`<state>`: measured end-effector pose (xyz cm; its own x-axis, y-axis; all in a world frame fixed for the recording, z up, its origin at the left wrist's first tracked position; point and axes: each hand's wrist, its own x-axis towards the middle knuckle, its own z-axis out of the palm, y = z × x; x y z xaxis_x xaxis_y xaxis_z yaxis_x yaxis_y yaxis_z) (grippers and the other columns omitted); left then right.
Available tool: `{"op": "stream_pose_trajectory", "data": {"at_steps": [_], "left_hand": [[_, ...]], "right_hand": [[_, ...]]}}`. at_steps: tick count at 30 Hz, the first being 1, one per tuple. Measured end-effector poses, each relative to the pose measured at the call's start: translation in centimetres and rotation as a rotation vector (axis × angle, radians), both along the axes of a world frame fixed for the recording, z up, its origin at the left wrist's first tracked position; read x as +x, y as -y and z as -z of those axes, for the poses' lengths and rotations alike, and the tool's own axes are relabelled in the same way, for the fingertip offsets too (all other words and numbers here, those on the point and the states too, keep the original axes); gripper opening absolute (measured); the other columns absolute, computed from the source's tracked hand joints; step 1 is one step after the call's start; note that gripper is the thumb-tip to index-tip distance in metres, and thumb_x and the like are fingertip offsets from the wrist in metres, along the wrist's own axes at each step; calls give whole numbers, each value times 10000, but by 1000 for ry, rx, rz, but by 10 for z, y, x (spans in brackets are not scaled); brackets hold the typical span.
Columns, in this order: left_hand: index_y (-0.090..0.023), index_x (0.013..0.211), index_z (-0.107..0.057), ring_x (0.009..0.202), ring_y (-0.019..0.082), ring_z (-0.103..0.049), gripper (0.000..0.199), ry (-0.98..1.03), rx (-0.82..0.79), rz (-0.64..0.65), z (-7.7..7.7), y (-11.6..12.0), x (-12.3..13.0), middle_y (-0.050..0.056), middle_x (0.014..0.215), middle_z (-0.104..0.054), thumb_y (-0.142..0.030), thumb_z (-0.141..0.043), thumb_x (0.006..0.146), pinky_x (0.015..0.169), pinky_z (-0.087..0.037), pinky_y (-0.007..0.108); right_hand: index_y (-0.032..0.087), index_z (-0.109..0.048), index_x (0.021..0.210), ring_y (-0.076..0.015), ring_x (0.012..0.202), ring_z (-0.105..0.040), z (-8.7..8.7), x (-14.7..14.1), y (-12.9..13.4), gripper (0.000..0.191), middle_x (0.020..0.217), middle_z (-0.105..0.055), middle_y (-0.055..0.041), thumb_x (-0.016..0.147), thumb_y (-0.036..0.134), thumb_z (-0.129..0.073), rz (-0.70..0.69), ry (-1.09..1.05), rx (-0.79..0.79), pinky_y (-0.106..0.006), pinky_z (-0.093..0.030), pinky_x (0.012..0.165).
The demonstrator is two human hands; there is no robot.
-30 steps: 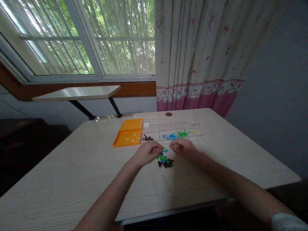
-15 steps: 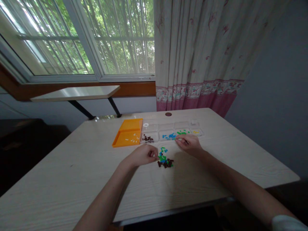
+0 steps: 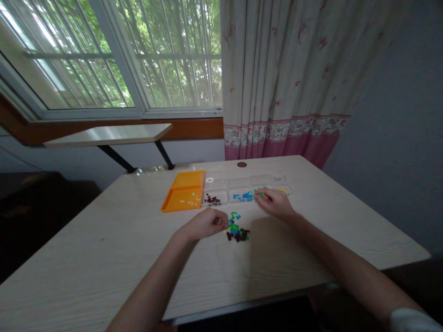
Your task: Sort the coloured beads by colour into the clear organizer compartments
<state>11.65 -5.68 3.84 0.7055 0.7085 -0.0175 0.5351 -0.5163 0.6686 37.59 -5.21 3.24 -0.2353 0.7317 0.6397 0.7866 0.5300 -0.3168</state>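
My left hand rests on the table with curled fingers, its tips at the left edge of a small build of green and blue toy bricks. Whether they grip part of it is too small to tell. Dark brown bricks lie at the near end of the build. Over the clear compartment tray, my right hand has its fingers pinched together beside the green bricks. Anything between those fingertips cannot be made out. Blue bricks lie just left of them, and brown bricks farther left.
An open orange case with small white pieces inside stands left of the tray. Yellow pieces show at the tray's right end, partly behind my right hand. A raised shelf on black legs stands at the table's back left, below the window.
My right hand has shifted slightly right and away from me, from the edge of the blue bricks to the green ones, covering more of them. My left hand and the build look almost unmoved.
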Motion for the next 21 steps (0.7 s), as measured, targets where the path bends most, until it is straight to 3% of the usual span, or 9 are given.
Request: {"op": "stream_pose_trajectory", "data": {"at_steps": [8,12,16,21], "left_hand": [[-142,716,-613,554,94,-469,159,27,65,-90,-6,1,1,-3,616,-559,-202,-466,727,520,-339,178],[-134,697,-615,562,91,-469,145,47,59,-63,-7,1,1,5,630,-572,-150,-471,693,525,-340,176],[-125,726,-607,558,83,-458,147,47,-63,17,-4,1,-2,-5,630,-558,-116,-482,650,518,-344,167],[-134,764,-593,577,79,-454,165,-18,-101,33,-1,0,-5,-27,649,-524,-148,-537,609,524,-344,163]], "right_hand": [[222,-637,839,-110,489,-497,3,20,-15,205,519,-538,35,792,344,-478,255,14,-134,-207,-306,507],[237,-650,860,-131,518,-515,5,22,-18,211,554,-585,16,789,342,-482,350,77,-192,-222,-292,500],[239,-634,964,-135,529,-521,5,22,-18,257,572,-606,9,813,343,-454,344,113,-251,-224,-296,508],[243,-638,941,-127,538,-536,2,11,-10,252,582,-613,14,822,344,-440,243,117,-306,-213,-301,509]]}}
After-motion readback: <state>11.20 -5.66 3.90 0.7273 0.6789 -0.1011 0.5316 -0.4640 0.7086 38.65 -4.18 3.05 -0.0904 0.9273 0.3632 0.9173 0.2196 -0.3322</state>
